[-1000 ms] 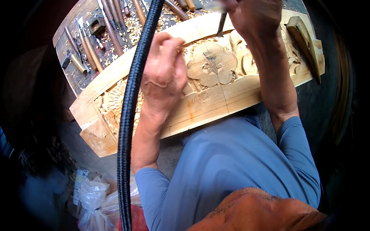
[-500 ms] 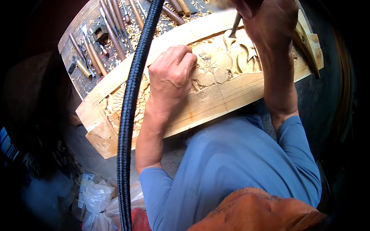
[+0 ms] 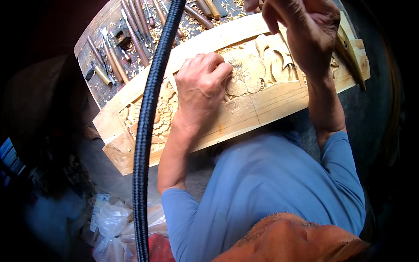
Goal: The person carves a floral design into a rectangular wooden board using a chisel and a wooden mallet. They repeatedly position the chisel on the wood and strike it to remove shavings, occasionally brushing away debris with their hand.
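Could bruise the relief on the carved board (image 3: 244, 111) through a slip of the right hand (image 3: 305, 35), raised with bent fingers over its far right side; cannot tell whether grasping a tool there; could jar the cutting through a shift under the left hand (image 3: 203, 85), curled over the left-middle carving; cannot tell whether clenched on anything; could knock off the wooden piece (image 3: 349, 56) at the right end by a wide swing; find the board at the near side of the bench (image 3: 98, 26), carved face up, with long axis from near left to far right.
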{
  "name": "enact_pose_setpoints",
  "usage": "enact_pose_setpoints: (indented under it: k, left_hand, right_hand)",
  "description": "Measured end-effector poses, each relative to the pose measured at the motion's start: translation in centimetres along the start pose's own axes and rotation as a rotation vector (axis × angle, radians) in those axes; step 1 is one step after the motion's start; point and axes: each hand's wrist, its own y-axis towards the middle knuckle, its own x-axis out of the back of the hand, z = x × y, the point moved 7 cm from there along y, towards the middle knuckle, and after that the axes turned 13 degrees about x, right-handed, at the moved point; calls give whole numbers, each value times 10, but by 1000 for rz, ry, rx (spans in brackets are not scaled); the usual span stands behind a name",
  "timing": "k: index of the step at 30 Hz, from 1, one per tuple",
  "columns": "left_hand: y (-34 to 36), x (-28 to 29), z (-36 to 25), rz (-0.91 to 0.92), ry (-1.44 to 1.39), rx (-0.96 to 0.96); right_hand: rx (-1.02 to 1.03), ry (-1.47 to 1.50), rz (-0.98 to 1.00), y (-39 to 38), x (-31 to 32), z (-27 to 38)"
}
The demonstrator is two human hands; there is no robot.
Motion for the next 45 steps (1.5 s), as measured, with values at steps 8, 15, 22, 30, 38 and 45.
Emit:
enact_pose_setpoints:
  k: [8,15,22,30,38,45]
  left_hand:
    - [-3,33,25,-262,170,251]
    - [-86,45,56,-329,-1204,863]
    - [-137,-6,-28,-31,-1958,639]
    - [-149,-10,-26,-65,-2148,678]
    - [-157,-9,-25,-92,-2251,670]
    - [-159,-12,-23,-85,-2353,652]
  right_hand:
    - [199,-381,355,-30,-49,23]
    - [625,-276,753,-125,-119,49]
    - [545,-29,693,-133,-130,53]
    - [465,-49,665,-150,-131,51]
    - [426,46,684,-151,-132,50]
    - [336,122,715,-149,-131,44]
